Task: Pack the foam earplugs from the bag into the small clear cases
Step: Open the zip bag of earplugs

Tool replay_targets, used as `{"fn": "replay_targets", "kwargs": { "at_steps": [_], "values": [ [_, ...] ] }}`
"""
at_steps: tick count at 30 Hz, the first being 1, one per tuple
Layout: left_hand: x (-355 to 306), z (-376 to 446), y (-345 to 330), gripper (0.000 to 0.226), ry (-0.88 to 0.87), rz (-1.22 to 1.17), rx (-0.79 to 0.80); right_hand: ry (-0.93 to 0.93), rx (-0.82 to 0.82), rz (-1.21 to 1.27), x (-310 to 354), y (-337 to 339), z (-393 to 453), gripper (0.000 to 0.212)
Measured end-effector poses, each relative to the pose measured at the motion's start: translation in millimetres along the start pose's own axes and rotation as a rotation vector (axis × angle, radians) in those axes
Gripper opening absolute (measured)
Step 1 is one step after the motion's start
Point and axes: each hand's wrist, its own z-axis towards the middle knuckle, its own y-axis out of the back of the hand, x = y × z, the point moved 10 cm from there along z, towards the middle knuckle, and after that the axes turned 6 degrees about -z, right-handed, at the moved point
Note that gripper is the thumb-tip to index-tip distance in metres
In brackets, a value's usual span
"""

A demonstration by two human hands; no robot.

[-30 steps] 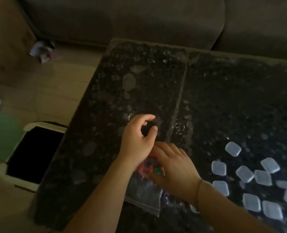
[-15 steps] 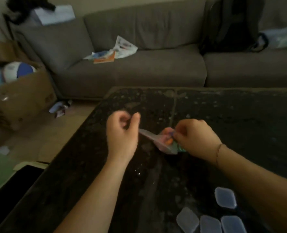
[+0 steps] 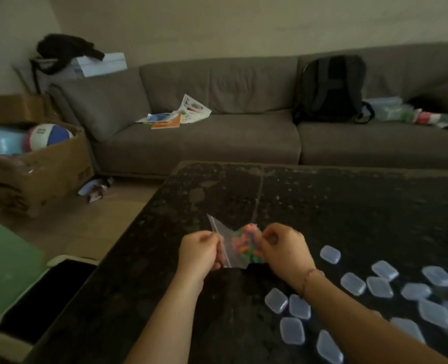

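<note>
A dark speckled table (image 3: 322,206) fills the lower view, a pale seam running across its top. Above it, the left hand (image 3: 199,249) and right hand (image 3: 286,249) each pinch an edge of the clear bag (image 3: 230,240), held up between them with bright earplugs (image 3: 245,244) inside. Closed clear cases (image 3: 375,287) lie scattered on the table to the right. Behind stands a grey sofa (image 3: 217,143) with papers (image 3: 175,115) and a backpack (image 3: 330,88); a cardboard box (image 3: 49,169) sits on the wooden floor (image 3: 86,222), left.
</note>
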Motion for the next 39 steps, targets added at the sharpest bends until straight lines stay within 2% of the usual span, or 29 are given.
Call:
{"fn": "replay_targets", "kwargs": {
  "at_steps": [3,6,9,12,15,19,23,27,29,30,32,35,39],
  "values": [
    [-9.6,-23.2,6.6,0.016,-0.129,-0.019,0.021,0.070,-0.040,-0.026,25.1,14.1,-23.9,0.023],
    [-27.7,-48.3,-6.7,0.013,-0.268,0.010,0.195,0.057,0.105,0.162,47.1,13.4,-42.1,0.023],
    [-33.9,-58.8,-16.5,0.019,-0.348,0.109,0.289,0.061,0.183,0.109,53.9,6.5,-49.3,0.014],
    [-23.3,-56.3,-14.7,0.018,-0.299,0.089,0.292,0.088,0.197,0.055,53.6,1.9,-47.3,0.012],
    [-19.7,-52.5,-15.3,0.021,-0.283,0.084,0.304,0.131,0.157,-0.150,54.9,-1.5,-42.1,0.011],
    [-21.5,-48.6,-17.2,0.035,-0.235,0.086,0.263,0.208,0.056,-0.417,70.8,4.4,-36.4,0.023],
    [-15.1,-46.1,-10.5,0.033,-0.114,0.053,0.214,0.184,0.013,-0.479,74.4,7.3,-26.7,0.020],
    [-3.1,-53.9,-9.1,0.039,-0.074,0.328,0.358,0.085,-0.067,-0.479,62.8,33.3,-12.0,0.018],
    [6.0,-58.4,-6.5,0.040,-0.014,0.427,0.425,0.165,-0.048,-0.601,75.6,28.0,-12.3,0.013],
    [5.1,-58.3,-2.5,0.038,-0.022,0.461,0.410,0.249,-0.048,-0.675,87.7,21.5,-16.5,0.011],
    [-10.7,-55.7,10.1,0.025,-0.130,0.539,0.275,0.413,-0.042,-0.777,107.5,7.0,-29.6,0.011],
    [-41.8,-58.0,27.3,0.048,-0.360,0.587,0.043,0.548,-0.043,-0.844,122.0,1.0,-44.6,0.020],
    [-63.0,-58.8,35.3,0.044,-0.564,0.588,-0.075,0.607,-0.042,-0.833,125.3,3.4,-60.2,0.029]
  ]
}}
